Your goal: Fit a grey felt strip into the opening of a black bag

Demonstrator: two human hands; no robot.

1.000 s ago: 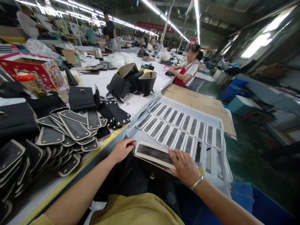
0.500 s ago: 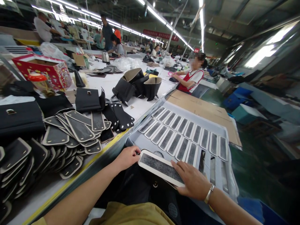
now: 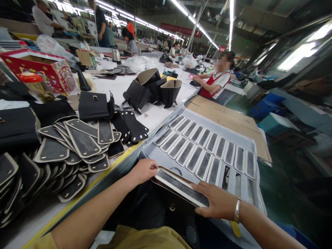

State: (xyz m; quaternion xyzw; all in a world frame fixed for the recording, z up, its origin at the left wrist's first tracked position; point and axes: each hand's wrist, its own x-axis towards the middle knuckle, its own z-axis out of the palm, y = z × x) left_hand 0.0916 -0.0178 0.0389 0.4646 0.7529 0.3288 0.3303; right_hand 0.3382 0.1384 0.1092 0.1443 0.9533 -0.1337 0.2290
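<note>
My left hand (image 3: 143,171) pinches the left corner of a long strip panel (image 3: 178,185), dark with a pale border. The strip lies along the top of a black bag piece (image 3: 166,200), which has a small metal clasp and rests at my lap. At the other end, my right hand (image 3: 216,200) is closed over the strip and the edge of the bag piece, thumb in front. Just beyond my hands, rows of similar pale-edged strips (image 3: 203,164) lie on a grey board (image 3: 158,155). Most of the bag piece is in shadow.
On the left, black flaps with pale edges (image 3: 83,138) lie in a big heap. Behind them stand a black bag (image 3: 93,105) and a red box (image 3: 31,62). Black bag bodies (image 3: 155,88) sit mid-table. A co-worker (image 3: 215,81) is at the far right, past a cardboard sheet (image 3: 228,114).
The strip has tilted, so its face shows narrower and a rear edge appears behind it. Both hands keep their grip. The camera view has shifted slightly.
</note>
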